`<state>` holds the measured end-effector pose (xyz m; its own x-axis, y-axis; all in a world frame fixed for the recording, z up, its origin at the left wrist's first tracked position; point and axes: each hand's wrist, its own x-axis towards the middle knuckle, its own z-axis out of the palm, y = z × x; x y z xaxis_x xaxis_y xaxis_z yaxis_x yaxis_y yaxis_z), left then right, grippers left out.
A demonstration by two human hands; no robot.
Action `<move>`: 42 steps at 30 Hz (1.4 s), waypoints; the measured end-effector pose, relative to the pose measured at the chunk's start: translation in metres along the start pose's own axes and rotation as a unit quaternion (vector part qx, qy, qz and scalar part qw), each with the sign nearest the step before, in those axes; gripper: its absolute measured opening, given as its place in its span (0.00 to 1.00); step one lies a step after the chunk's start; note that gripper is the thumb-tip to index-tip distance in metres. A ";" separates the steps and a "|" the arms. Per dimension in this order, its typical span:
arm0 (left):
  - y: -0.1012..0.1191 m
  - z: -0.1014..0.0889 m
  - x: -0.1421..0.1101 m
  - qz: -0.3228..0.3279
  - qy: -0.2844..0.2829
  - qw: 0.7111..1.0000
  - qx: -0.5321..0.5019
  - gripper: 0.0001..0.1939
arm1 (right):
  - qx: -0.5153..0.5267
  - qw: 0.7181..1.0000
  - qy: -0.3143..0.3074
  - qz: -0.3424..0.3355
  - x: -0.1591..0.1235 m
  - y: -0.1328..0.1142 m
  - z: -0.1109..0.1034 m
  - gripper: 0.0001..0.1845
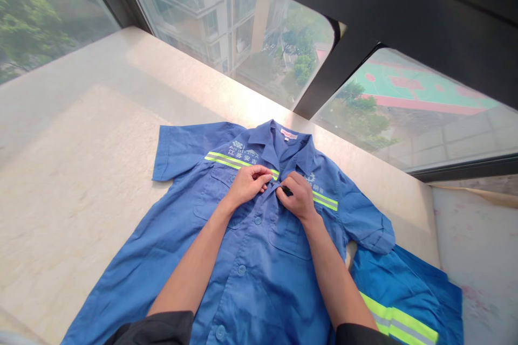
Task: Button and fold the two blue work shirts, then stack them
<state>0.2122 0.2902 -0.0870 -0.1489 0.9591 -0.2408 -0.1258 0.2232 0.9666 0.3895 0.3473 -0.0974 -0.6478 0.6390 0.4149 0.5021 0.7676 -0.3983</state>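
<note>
A blue short-sleeved work shirt (238, 302) with yellow-and-silver reflective strips lies front side up, its collar toward the window. Several buttons run down its front placket, and the lower ones look fastened. At chest height my left hand (250, 186) pinches the placket edge between thumb and fingers. Close beside it, my right hand (297, 194) is closed on the other front edge, fingers curled. The cloth between the hands is lifted slightly. Whatever button lies at the fingertips is hidden.
Under the shirt is a pale stone window sill (101, 135). Dark-framed window panes (243, 27) border the far side. At the lower right lies another blue garment (404, 285) with reflective strips, partly beneath the shirt. A pale flowered surface (477, 248) sits at the right edge.
</note>
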 end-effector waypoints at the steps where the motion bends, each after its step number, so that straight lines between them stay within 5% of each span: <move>1: 0.000 0.000 0.000 -0.002 0.001 1.000 0.003 0.11 | -0.004 1.000 -0.001 0.002 0.000 0.000 0.000 0.12; 9: 0.000 0.002 0.000 -0.003 0.006 1.000 0.009 0.11 | -0.020 0.999 0.028 -0.008 -0.002 0.003 0.001 0.15; 13: 0.002 0.002 0.000 -0.008 0.000 1.000 -0.002 0.11 | 0.006 0.997 0.063 -0.054 -0.003 0.004 0.002 0.08; 18: 0.004 0.000 0.000 0.006 -0.011 1.000 0.006 0.11 | -0.006 0.992 0.070 -0.107 -0.003 0.004 0.003 0.14; 26: -0.005 0.000 0.001 0.057 -0.009 0.993 0.100 0.11 | -0.003 0.996 0.052 -0.075 -0.003 0.004 0.006 0.12; 42: -0.007 -0.002 0.001 0.038 -0.049 0.997 0.053 0.09 | 0.005 0.997 0.001 -0.082 -0.003 0.002 0.007 0.15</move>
<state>0.2109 0.2893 -0.0947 -0.0568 0.9851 -0.1624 -0.0131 0.1619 0.9867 0.3883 0.3466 -0.1053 -0.7197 0.5047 0.4767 0.3839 0.8615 -0.3324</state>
